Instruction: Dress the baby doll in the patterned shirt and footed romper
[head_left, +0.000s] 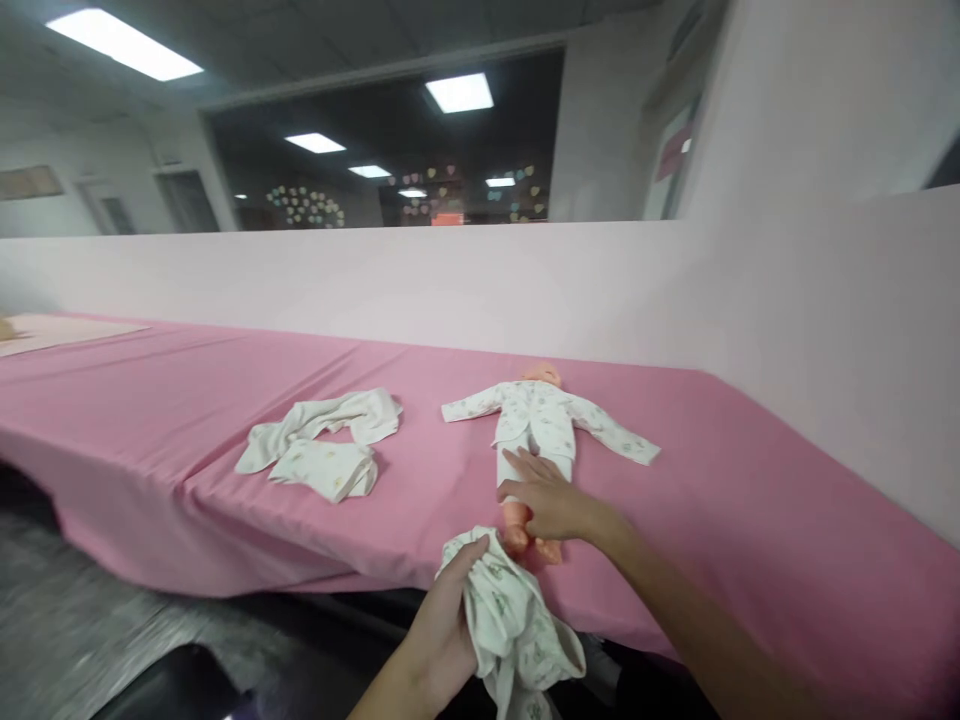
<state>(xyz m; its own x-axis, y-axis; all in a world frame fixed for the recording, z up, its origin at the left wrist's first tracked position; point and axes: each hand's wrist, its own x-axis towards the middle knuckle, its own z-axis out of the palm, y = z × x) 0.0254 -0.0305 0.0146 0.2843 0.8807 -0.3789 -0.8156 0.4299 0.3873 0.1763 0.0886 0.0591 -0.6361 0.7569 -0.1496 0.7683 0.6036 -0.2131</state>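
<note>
Doll on its back near the front edge of the surface, loose clothes to its left.

The doll lies on the surface, head toward the partition wall behind it, feet toward the front edge. The right hand rests on its legs. The left hand, before the edge, holds a bunched garment. A pile of clothes lies well left of the doll.

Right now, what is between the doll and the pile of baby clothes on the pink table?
Nothing. In the head view, only bare pink tablecloth lies between the doll and the pile of baby clothes. Both hands are nearer the doll's legs.
</note>
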